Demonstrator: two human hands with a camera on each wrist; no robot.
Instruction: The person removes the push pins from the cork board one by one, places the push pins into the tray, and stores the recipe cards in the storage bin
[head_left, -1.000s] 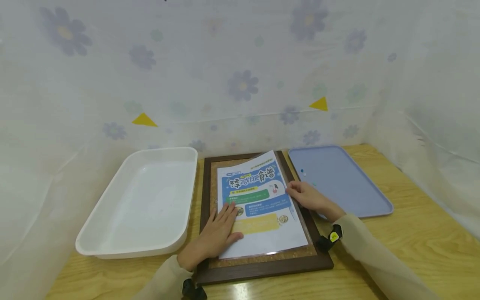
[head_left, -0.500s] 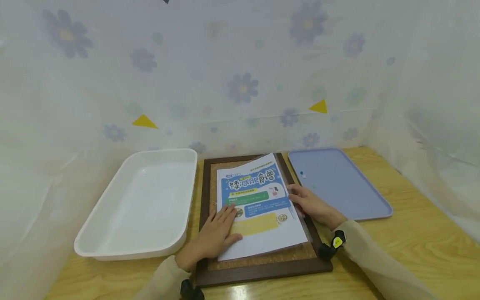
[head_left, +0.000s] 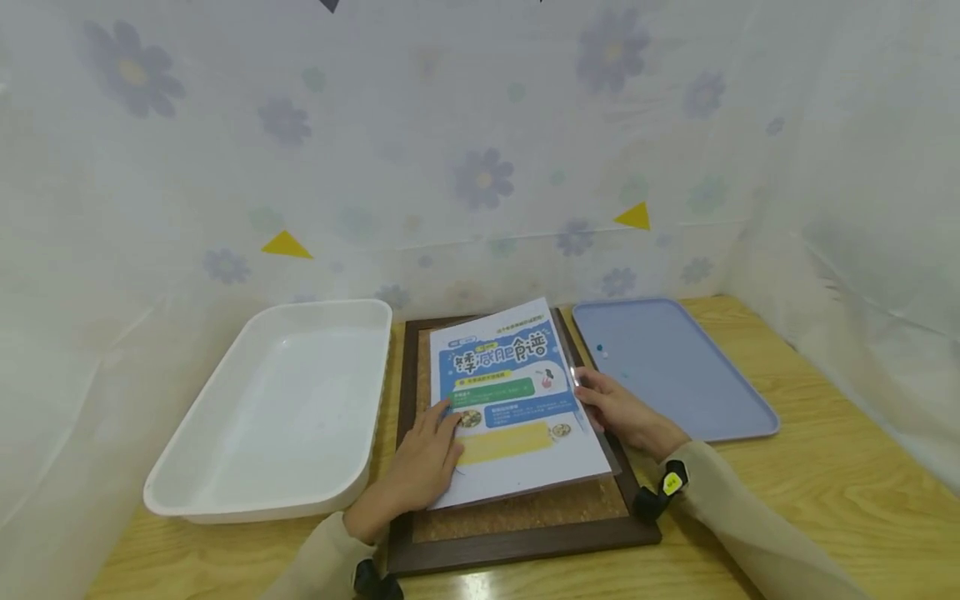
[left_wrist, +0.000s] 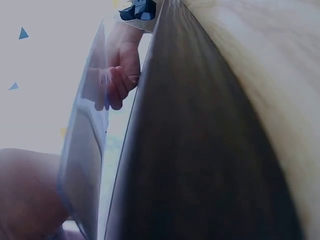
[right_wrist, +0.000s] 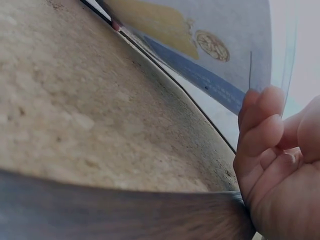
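A printed sheet [head_left: 517, 458] with a clear plastic border lies tilted over a brown-framed corkboard [head_left: 525, 518]. My right hand [head_left: 626, 412] pinches its right edge, fingers curled there in the right wrist view. On the left margin rests my left hand [head_left: 420, 458], its fingers bent over the print; whether it grips the edge I cannot tell. In the left wrist view a gap shows between the sheet [left_wrist: 82, 165] and the frame [left_wrist: 185, 130]. In the right wrist view the sheet's lower part stands up off the cork [right_wrist: 100, 120].
Left of the board stands a deep white tray [head_left: 378, 400]. A shallow lavender tray [head_left: 675, 367] lies to the right, with tiny blue and white pieces [head_left: 602, 350] on it. Behind the wooden table [head_left: 832, 467] hangs a flowered curtain [head_left: 420, 125].
The sheet's lower edge has risen off the corkboard. My left fingers have drawn back leftward from the print and bent. My right hand keeps to the right edge.
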